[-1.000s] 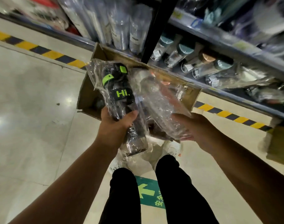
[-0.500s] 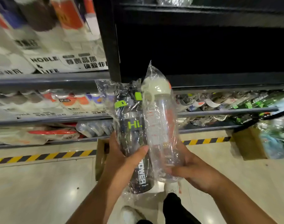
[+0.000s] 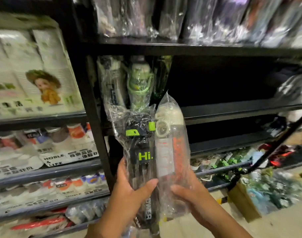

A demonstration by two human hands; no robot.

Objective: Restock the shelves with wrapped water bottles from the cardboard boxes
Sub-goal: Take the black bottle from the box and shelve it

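Raised now to the dark shelf [image 3: 232, 108], our left hand [image 3: 129, 191] grips the black bottle [image 3: 140, 152], our right hand [image 3: 189, 194] the clear bottle [image 3: 169, 152], 2 ready to place.

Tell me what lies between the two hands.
In the head view, two wrapped bottles stand side by side there: the black bottle gripped by the left hand, the clear bottle gripped by the right hand.
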